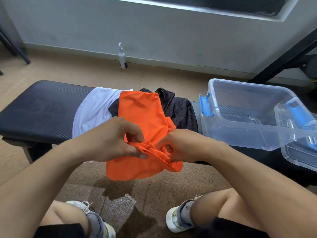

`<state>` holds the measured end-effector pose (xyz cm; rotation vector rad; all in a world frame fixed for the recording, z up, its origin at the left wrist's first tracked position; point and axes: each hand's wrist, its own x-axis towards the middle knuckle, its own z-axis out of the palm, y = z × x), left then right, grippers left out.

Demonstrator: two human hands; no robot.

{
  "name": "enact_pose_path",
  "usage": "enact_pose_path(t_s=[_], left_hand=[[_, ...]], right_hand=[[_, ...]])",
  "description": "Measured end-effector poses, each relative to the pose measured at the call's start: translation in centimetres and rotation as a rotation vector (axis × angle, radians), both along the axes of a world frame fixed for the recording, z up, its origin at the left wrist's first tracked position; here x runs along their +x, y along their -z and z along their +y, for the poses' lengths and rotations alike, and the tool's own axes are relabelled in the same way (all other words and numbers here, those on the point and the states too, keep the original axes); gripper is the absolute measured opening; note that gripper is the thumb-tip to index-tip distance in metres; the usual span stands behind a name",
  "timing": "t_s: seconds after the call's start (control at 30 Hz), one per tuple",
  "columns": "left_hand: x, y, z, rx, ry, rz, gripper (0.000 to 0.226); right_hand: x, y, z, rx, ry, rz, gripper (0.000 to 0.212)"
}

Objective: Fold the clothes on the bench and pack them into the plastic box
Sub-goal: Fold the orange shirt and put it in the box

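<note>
wall (171,31): grey, far side, scuffed
window sill (188,9): top, far right
floor (68,73): tan, speckled near
white bottle (122,56): against wall
black frame (283,55): far right

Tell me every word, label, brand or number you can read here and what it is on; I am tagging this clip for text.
None can be read.
black mesh garment: a small dark tag at the collar, too small to read.
right sock: a small mark, too blurred to read.
white bottle by the wall: no legible label.
orange garment, white garment, plastic box: no visible print.
</note>
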<state>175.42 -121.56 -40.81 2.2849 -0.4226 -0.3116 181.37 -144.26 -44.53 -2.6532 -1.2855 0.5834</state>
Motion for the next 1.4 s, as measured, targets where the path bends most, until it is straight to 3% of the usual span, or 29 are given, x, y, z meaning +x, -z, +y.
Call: enact_pose_path(t_s=[0.07,0.23,0.4,0.47,0.7,0.8,0.93,1.0,1.07,1.17,1.27,1.33,1.4], left_hand=[[0.2,0.0,0.0,-0.015,-0.063,-0.028,0.014],[0.8,-0.2,0.6,-0.031,-0.102,-0.041,0.018],[1.0,0.3,1.1,0.022,-0.061,0.027,0.016],[1.1,0.7,1.2,0.054,-0.041,0.052,0.015],[2.9,2.8,1.6,-0.051,-0.135,-0.060,0.012],[4.2,3.6,1.0,-0.064,-0.177,-0.107,0.011],[5.8,3.9,0.6,-0.086,-0.139,-0.119,0.006],[6.4,3.7,0.4,-0.112,-0.104,-0.138,0.006],[6.6,3.4,0.1,-0.157,-0.081,-0.156,0.010],[7.0,2.7,-0.2,-0.189,-0.100,-0.144,0.010],[7.5,2.4,1.8,-0.060,-0.142,0.069,0.038],[7.8,2.3,3.8,0.040,-0.165,0.190,0.042],[8.3,2.4,5.1,0.030,-0.291,0.131,0.040]], right_hand=[[-0.1,0.1,-0.1,0.033,0.016,0.015,0.016],[-0.1,1.0,0.1,0.064,0.042,0.016,0.037],[1.0,0.9,-1.1,0.213,0.166,0.095,0.006],[1.4,0.1,-2.2,0.257,0.206,0.156,0.011],[1.4,0.5,-4.2,0.038,0.189,0.254,0.012],[1.9,0.1,-3.8,0.161,0.304,0.219,0.024],[2.2,0.0,-1.8,0.458,0.473,0.289,0.086],[2.4,0.3,-0.5,0.522,0.492,0.297,0.097],[3.0,0.8,0.6,0.566,0.506,0.301,0.081],[4.2,1.3,1.7,0.673,0.539,0.324,0.023],[5.0,1.2,2.0,0.783,0.608,0.364,0.014],[5.7,1.1,2.3,0.845,0.651,0.399,0.011],[6.6,1.3,2.7,0.872,0.689,0.356,0.007]])
